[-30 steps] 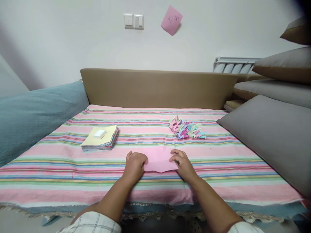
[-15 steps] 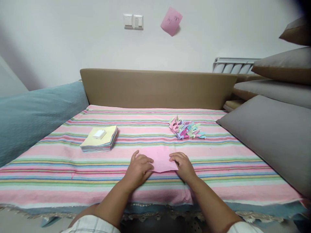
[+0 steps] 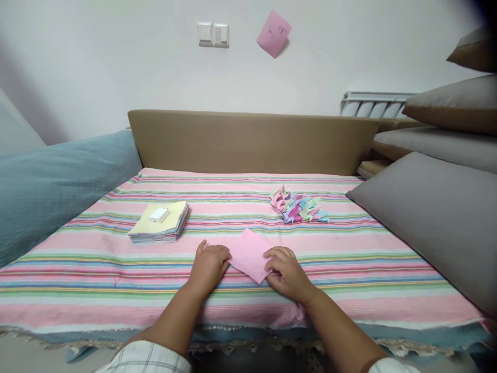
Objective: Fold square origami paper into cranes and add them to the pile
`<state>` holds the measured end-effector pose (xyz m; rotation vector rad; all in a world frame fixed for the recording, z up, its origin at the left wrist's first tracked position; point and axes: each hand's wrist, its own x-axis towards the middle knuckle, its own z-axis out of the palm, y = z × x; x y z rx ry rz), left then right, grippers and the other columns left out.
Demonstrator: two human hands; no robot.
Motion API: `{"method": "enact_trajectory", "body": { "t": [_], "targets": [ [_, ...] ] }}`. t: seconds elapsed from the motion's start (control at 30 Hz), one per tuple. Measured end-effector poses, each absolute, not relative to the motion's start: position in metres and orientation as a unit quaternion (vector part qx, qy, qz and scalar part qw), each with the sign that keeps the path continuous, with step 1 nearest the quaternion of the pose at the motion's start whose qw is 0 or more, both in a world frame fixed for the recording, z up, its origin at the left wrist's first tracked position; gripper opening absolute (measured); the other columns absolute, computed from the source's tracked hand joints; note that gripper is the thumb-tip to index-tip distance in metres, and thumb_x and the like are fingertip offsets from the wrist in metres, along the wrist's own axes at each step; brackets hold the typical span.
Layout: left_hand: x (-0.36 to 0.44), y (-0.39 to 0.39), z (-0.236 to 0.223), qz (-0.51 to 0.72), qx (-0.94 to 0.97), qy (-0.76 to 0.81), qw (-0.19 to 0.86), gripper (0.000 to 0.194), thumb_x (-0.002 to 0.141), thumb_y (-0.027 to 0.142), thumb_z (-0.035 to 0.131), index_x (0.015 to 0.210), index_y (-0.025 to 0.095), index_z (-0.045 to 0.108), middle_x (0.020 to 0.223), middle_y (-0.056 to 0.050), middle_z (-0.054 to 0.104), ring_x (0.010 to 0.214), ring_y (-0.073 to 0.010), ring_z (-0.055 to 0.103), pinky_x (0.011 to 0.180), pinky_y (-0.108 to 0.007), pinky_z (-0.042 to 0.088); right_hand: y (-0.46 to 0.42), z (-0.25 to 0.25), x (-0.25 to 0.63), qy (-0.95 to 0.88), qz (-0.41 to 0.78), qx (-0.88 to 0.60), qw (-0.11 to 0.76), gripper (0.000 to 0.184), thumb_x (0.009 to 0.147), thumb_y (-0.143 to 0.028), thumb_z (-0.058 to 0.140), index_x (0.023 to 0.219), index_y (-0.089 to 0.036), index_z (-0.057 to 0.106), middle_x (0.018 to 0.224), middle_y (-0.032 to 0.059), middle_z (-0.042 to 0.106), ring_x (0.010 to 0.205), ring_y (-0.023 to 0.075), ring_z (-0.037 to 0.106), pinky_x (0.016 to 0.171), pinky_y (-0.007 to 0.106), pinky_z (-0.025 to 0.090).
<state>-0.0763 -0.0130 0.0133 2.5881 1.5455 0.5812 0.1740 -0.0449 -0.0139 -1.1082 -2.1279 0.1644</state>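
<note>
A square sheet of pink paper [image 3: 249,255] lies on the striped cloth in front of me, turned so that one corner points away and one toward me. My left hand [image 3: 210,265] has its fingers closed at the sheet's left corner. At the right corner, my right hand [image 3: 286,272] grips the paper between curled fingers and thumb. Beyond my right hand lies a cluster of small folded paper cranes [image 3: 297,206] in several colours. To the left stands a thick stack of coloured paper [image 3: 174,220], its top sheet yellow, with a white charger block [image 3: 159,215] on it.
The striped cloth [image 3: 217,202] covers the surface up to a tan backrest [image 3: 252,142]. A blue cushion [image 3: 66,176] borders the left side. Grey pillows [image 3: 435,217] are piled at the right. On the wall are light switches [image 3: 213,34] and a pink note [image 3: 274,33].
The pink sheet has turned from lying square to me to lying cornerwise. My left hand has shifted left, and my right hand has drawn slightly inward and nearer to me.
</note>
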Motion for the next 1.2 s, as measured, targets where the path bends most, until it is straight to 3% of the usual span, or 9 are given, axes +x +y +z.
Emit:
{"method": "enact_trajectory", "body": {
  "t": [0.23,0.57,0.87,1.2],
  "targets": [
    [-0.081,-0.011,0.016,0.176,0.84,0.51,0.064,0.012,0.08,0.024,0.055,0.084,0.027,0.066,0.102,-0.002,0.068,0.099,-0.0209,0.059,0.104,-0.054,0.015,-0.036,-0.019,0.189,-0.79,0.097,-0.508,0.33,0.025,0.067,-0.018,0.057,0.09,-0.024,0.066,0.116,0.0079,0.056,0.112,0.026,0.046,0.094,0.043,0.035],
    [-0.082,-0.01,0.019,0.169,0.821,0.542,0.066,0.006,0.076,0.029,0.06,0.074,0.026,0.065,0.102,-0.002,0.068,0.1,-0.0231,0.057,0.102,-0.054,0.018,-0.029,-0.028,0.194,-0.755,0.117,-0.546,0.343,0.017,0.076,-0.024,0.056,0.087,-0.023,0.069,0.118,0.0094,0.055,0.115,0.0256,0.045,0.097,0.043,0.037],
    [-0.086,-0.006,0.022,0.176,0.794,0.575,0.089,0.02,0.078,0.042,0.059,0.069,0.025,0.067,0.106,-0.003,0.067,0.104,-0.0231,0.056,0.102,-0.054,0.019,-0.03,-0.021,0.194,-0.737,0.136,-0.564,0.347,0.02,0.082,-0.034,0.053,0.076,-0.022,0.068,0.117,0.0098,0.055,0.114,0.0253,0.045,0.097,0.043,0.037],
    [-0.079,-0.008,0.018,0.177,0.784,0.592,0.063,0.031,0.079,0.044,0.055,0.06,0.021,0.063,0.112,-0.003,0.065,0.106,-0.0248,0.055,0.1,-0.055,0.023,-0.027,-0.023,0.192,-0.711,0.126,-0.605,0.334,0.022,0.08,-0.033,0.052,0.064,-0.02,0.059,0.113,0.0096,0.058,0.112,0.0246,0.046,0.095,0.042,0.036]
  ]
}}
